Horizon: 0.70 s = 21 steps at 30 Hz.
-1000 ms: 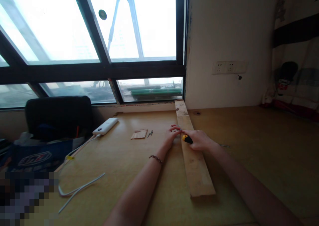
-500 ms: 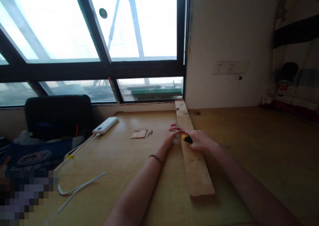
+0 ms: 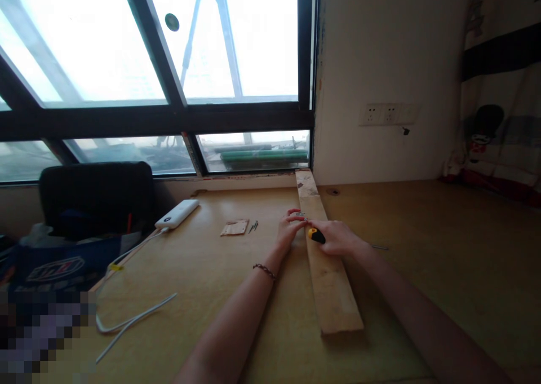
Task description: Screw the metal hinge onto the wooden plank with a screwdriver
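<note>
A long pale wooden board [image 3: 336,296] lies across the table, its far end at the window sill. My right hand [image 3: 338,237] is closed around a screwdriver with a yellow and black handle [image 3: 316,235], held low over the board; its shaft is hidden. Beside it my left hand [image 3: 291,230] rests at the board's left edge, fingers bent and pinched close to the right fingertips. A small silvery metal piece [image 3: 300,213] shows at the left fingers; its exact shape is too small to tell.
Left of the board lie a small flat wood piece [image 3: 235,228] and several screws [image 3: 253,226]. A white power bank [image 3: 177,213] with a white cable [image 3: 135,318] sits near the table's left edge. A thin metal rod [image 3: 379,247] lies right of my forearm. A black chair [image 3: 97,192] stands beyond.
The view has shifted very slightly. Both hands and the screwdriver keep almost the same place on the board.
</note>
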{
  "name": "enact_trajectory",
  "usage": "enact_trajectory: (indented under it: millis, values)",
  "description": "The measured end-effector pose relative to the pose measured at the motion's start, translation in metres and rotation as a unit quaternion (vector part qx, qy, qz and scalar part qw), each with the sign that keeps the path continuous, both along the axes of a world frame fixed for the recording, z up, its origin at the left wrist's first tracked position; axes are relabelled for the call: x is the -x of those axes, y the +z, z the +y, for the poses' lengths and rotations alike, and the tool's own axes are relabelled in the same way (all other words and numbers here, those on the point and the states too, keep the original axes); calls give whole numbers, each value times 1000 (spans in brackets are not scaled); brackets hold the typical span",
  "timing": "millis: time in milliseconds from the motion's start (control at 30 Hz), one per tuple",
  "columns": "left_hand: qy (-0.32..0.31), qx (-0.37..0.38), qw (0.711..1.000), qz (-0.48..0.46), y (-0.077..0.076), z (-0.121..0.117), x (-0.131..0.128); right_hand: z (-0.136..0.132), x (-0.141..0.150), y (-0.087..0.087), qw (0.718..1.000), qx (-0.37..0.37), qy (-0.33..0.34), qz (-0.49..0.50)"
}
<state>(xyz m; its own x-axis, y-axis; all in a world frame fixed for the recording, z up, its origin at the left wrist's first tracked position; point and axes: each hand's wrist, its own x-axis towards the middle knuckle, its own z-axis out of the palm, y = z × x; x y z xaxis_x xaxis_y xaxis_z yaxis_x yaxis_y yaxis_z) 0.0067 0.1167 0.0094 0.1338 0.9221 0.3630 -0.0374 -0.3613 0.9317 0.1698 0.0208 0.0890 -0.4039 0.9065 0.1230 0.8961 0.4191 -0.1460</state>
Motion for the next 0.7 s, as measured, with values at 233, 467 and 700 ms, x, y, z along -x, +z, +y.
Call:
enact_trajectory:
  millis: [233, 467, 700]
  values:
    - [-8, -15, 1000, -12, -4, 0, -2, -4, 4, 8, 999, 29, -17, -3]
    - [36, -47, 998, 25, -5, 1, -3, -3, 3, 5, 1000, 21, -17, -9]
    - [135, -94, 979, 122, 3, -8, -5, 3, -2, -5, 1000, 1, -1, 0]
